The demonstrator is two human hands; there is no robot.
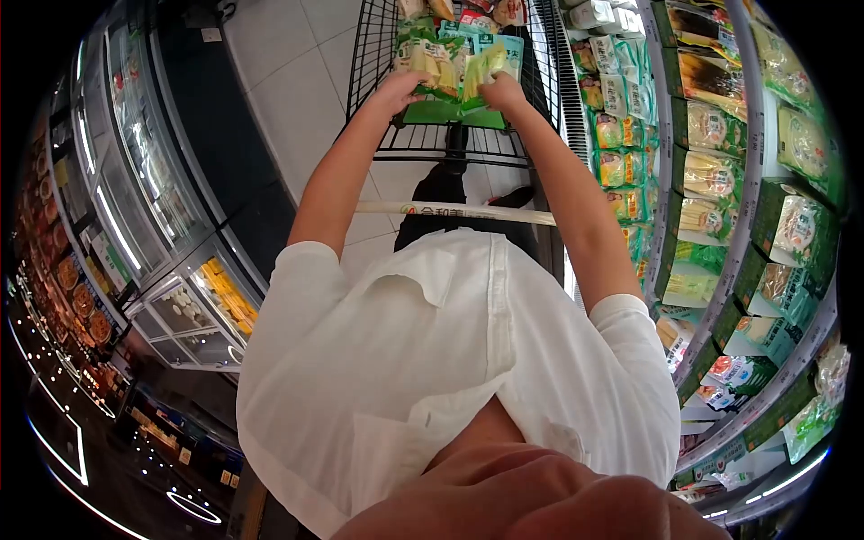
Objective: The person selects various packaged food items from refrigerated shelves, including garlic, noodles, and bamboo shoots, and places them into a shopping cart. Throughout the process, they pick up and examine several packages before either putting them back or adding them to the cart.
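Both my arms reach forward into the black wire shopping cart. My left hand is closed on the lower left edge of a clear-and-green bag of pale, long vegetables. On the other side, my right hand grips a second bag of pale yellow-green vegetables, tilted beside the first. Some fingertips are hidden against the bags. A green panel shows beneath them, and several other packaged foods lie farther in the cart.
The cart's pale handle bar crosses before my waist. Close on the right stand shelves of bagged vegetables and noodle-like packs. Glass-fronted coolers line the left, beyond a tiled floor. My shoe shows under the cart.
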